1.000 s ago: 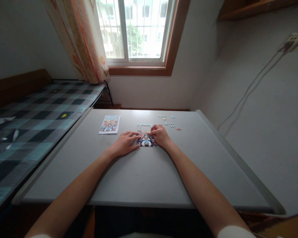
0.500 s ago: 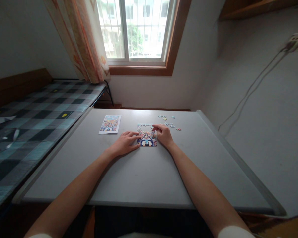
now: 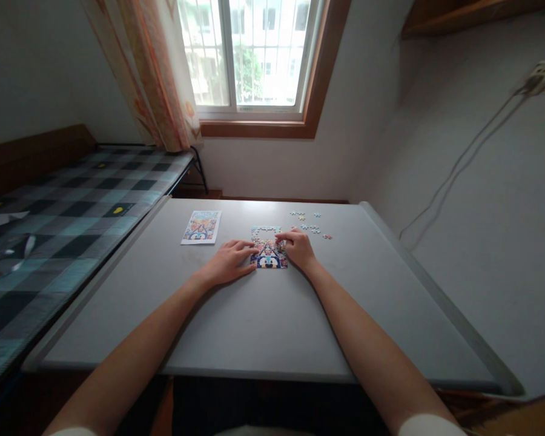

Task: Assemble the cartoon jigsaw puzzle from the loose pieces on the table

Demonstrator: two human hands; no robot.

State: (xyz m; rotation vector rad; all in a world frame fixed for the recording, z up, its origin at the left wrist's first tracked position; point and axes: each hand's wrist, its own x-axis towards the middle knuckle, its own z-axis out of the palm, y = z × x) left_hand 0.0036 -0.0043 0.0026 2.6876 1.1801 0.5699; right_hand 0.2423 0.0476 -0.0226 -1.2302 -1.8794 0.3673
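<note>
Because the puzzle (image 3: 269,263) is made of many small interlocking pieces, it is likely light and thin, probably stiff within each piece but weak along the joins. Lifting it by one corner could pull it apart; pressing flat near the outer edges, or supporting it from both sides, seems the safer hold. The loose pieces (image 3: 304,227) look like card, easy to nudge out of place, and are best pinched at their rims with the fingertips.

The puzzle lies flat just right of the middle of the frame, on the grey surface (image 3: 254,327). It is roughly rectangular and brightly coloured, with a blue-and-white cartoon figure along its lower part and a busy, many-coloured band above. In its upper part, a jagged area is unfilled, framed by a pale blue border, and the grey shows through. The loose pieces, mostly pale, lie scattered to its upper right, and a printed picture sheet (image 3: 201,227) of similar design sits to its upper left.

At the puzzle's left edge, the left hand (image 3: 229,262) rests with its grip open, fingers spread. The right hand (image 3: 298,247) reaches in from the right, index finger extended over the puzzle; I cannot tell whether its grip pinches a piece.
</note>
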